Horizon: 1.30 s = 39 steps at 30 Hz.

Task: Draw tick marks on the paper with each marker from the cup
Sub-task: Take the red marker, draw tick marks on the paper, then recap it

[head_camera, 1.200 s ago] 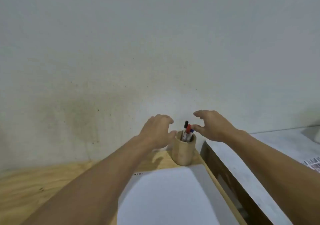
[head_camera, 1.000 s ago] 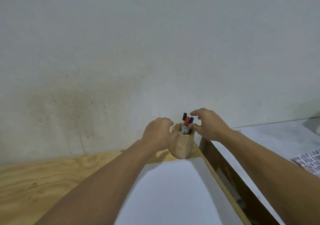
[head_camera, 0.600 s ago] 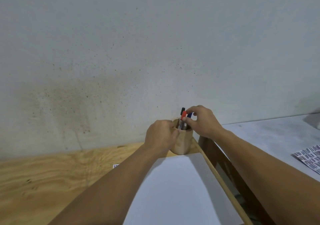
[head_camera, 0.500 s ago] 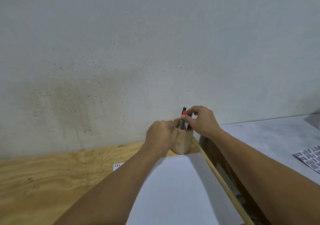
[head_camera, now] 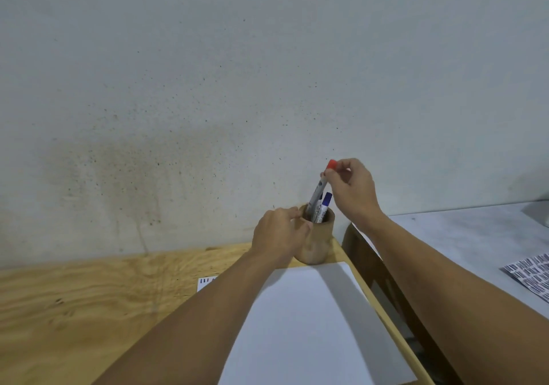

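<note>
My right hand [head_camera: 352, 190] pinches the red-capped marker [head_camera: 320, 190], lifting straight up; left hand [head_camera: 277, 236] grips the cup [head_camera: 319, 243] so it can't tip.

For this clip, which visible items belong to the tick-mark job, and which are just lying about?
Job:
- red-capped marker, pinched by right hand
- blue-capped marker
- wooden cup, steadied by left hand
- white paper

Lying about:
- patterned sheet on grey table
</note>
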Available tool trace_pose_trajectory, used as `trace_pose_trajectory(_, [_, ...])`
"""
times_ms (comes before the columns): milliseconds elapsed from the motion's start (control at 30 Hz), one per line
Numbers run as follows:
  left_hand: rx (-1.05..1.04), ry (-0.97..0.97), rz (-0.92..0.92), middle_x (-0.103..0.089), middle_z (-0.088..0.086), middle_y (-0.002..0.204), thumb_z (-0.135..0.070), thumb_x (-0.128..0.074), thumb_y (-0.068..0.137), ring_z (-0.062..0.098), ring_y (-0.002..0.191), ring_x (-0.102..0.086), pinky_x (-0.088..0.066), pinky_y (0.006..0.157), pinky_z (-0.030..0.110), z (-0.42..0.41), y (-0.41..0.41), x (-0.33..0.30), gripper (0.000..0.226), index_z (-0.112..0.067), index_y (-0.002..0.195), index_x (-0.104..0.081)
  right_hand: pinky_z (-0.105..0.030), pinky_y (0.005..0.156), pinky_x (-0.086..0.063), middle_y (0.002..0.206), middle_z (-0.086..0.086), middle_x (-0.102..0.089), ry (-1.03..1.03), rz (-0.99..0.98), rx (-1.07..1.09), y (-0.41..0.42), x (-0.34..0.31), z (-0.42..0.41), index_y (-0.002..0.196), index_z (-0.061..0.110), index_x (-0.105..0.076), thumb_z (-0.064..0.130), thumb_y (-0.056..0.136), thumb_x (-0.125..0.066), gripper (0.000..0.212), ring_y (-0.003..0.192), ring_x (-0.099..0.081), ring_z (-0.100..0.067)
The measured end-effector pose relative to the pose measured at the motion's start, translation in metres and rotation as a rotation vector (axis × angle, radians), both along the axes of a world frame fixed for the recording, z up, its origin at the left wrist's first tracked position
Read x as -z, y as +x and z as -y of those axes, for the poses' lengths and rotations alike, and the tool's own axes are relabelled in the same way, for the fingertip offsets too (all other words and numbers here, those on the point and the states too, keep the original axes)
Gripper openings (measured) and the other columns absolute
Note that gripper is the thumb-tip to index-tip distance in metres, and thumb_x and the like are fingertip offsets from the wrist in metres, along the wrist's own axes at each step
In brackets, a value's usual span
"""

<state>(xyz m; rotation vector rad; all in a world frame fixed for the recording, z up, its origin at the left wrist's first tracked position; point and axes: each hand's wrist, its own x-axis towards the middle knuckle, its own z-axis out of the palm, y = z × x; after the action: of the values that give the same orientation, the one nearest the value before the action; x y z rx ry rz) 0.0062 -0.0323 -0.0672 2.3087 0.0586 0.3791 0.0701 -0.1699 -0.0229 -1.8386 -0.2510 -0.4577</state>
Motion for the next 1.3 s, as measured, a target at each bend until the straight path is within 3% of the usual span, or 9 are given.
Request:
trace_pose_trajectory(167, [0.055,-0.101,0.004,-0.059,0.003,0.132,-0.024,-0.063,0.082,0.019,0.122,-0.053,-0.043,0.100,0.032,-0.014,-0.005,-0.010,0.044,-0.015,0.125,-0.058,-0.032,0.076,-0.057,0.093,0.000,-0.062,-0.009,0.129,-0.099,-0.020,-0.028,-0.006,0.112,0.019,-0.046,0.024,0.102,-0.045,0.011,0.081,-0.070,-0.015])
trace_pose_trajectory(400, [0.058,-0.665,0.036,-0.072,0.008,0.100,-0.014,-0.069,0.083,0.017,0.083,-0.070,-0.058,0.077,0.033,-0.046,-0.032,-0.042,0.030,-0.009,0.112,-0.066,-0.031,0.056,-0.054,0.079,-0.007,-0.071,-0.277,-0.056,-0.251,-0.052,-0.021,-0.013,0.097,0.021,-0.069,0.033,0.090,-0.065,0.014,0.060,-0.065,-0.018])
trace_pose_trajectory(567, [0.213,-0.584,0.007,-0.071,0.012,0.097,0.002,-0.065,0.082,0.022,0.081,-0.070,-0.061,0.075,0.035,-0.062,-0.056,-0.030,0.031,-0.007,0.112,-0.065,-0.022,0.060,-0.054,0.078,-0.010,-0.076,-0.391,-0.245,-0.451,-0.073,-0.011,-0.020,0.094,0.010,-0.078,0.012,0.086,-0.069,0.011,0.064,-0.071,-0.010])
trace_pose_trajectory(767, [0.154,-0.459,-0.002,-0.068,0.011,0.068,-0.003,-0.064,0.085,0.015,0.053,-0.064,-0.059,0.067,0.029,-0.078,-0.074,-0.011,0.011,0.001,0.092,-0.072,-0.031,0.056,-0.051,0.081,-0.011,-0.078,-0.426,-0.282,-0.571,-0.092,-0.003,-0.036,0.102,0.011,-0.051,0.016,0.087,-0.073,0.027,0.061,-0.069,-0.019])
trace_pose_trajectory(900, [0.097,-0.514,-0.095,-0.063,0.014,0.061,-0.003,-0.064,0.085,0.016,0.047,-0.062,-0.058,0.057,0.029,-0.090,-0.080,-0.003,0.008,0.000,0.085,-0.070,-0.041,0.075,-0.051,0.071,0.015,-0.075,-0.755,-0.043,-0.431,-0.091,0.024,-0.054,0.088,0.041,-0.037,0.040,0.085,-0.065,0.028,0.070,-0.069,-0.012])
trace_pose_trajectory(1000, [-0.021,-0.550,-0.166,-0.062,0.018,0.062,-0.004,-0.063,0.086,0.018,0.045,-0.061,-0.054,0.048,0.026,-0.112,-0.085,0.006,0.011,0.006,0.084,-0.068,-0.056,0.085,-0.043,0.065,0.025,-0.068,-0.916,0.172,-0.292,-0.090,0.039,-0.050,0.084,0.044,-0.031,0.030,0.085,-0.060,0.033,0.079,-0.065,-0.012])
trace_pose_trajectory(1100, [-0.115,-0.599,-0.174,-0.062,0.021,0.068,-0.004,-0.063,0.086,0.024,0.052,-0.059,-0.052,0.050,0.030,-0.137,-0.092,0.022,0.014,0.009,0.087,-0.067,-0.057,0.073,-0.053,0.068,0.013,-0.068,-0.729,0.153,-0.382,-0.093,0.042,-0.038,0.083,0.038,-0.041,0.017,0.092,-0.057,0.029,0.067,-0.066,-0.018])
trace_pose_trajectory(1200, [-0.200,-0.670,-0.111,-0.060,0.020,0.067,0.000,-0.062,0.083,0.027,0.053,-0.055,-0.046,0.051,0.031,-0.144,-0.098,0.037,0.007,0.007,0.084,-0.063,-0.038,0.054,-0.059,0.088,-0.018,-0.066,-0.241,-0.263,-0.585,-0.103,0.039,-0.038,0.099,0.011,-0.064,0.003,0.100,-0.049,0.017,0.062,-0.066,-0.025])
trace_pose_trajectory(1300, [-0.253,-0.635,-0.029,-0.058,0.018,0.064,0.006,-0.064,0.078,0.023,0.045,-0.053,-0.045,0.048,0.029,-0.142,-0.101,0.049,0.010,0.000,0.078,-0.056,-0.034,0.059,-0.061,0.092,-0.023,-0.066,0.204,-0.668,-0.710,-0.106,0.041,-0.043,0.114,0.000,-0.065,-0.001,0.102,-0.036,0.032,0.067,-0.067,-0.025])
